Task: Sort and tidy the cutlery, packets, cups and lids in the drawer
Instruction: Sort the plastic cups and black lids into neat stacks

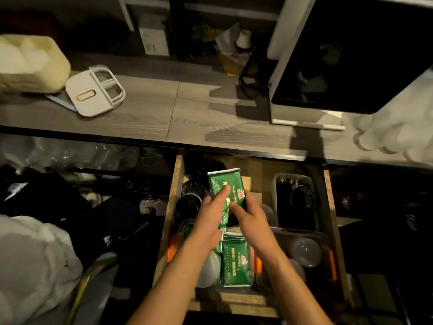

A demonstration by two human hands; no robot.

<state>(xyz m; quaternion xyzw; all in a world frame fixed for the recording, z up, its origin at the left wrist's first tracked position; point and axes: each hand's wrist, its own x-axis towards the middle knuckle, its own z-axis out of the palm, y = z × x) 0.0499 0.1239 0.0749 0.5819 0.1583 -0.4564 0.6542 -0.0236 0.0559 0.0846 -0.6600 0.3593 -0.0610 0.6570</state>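
Both hands hold a green packet (226, 184) with red and white print, lifted over the middle of the open wooden drawer (173, 188). My left hand (210, 219) grips its left side with a finger across the front. My right hand (248, 219) pinches its lower right edge. Below them, more green packets (235, 263) lie stacked in the drawer's front middle. Black lids (189, 202) lie at the drawer's left. A clear tub (276, 184) with black lids (302, 198) stands at the right. Clear plastic cups (304, 250) lie at the front right.
A grey wood-grain counter (152, 118) runs above the drawer. On it lie a white lidded box (93, 95) at the left and a white appliance with a black door (346, 57) at the right. A bag of white cups (398, 130) sits far right. Dark clutter fills the left shelf.
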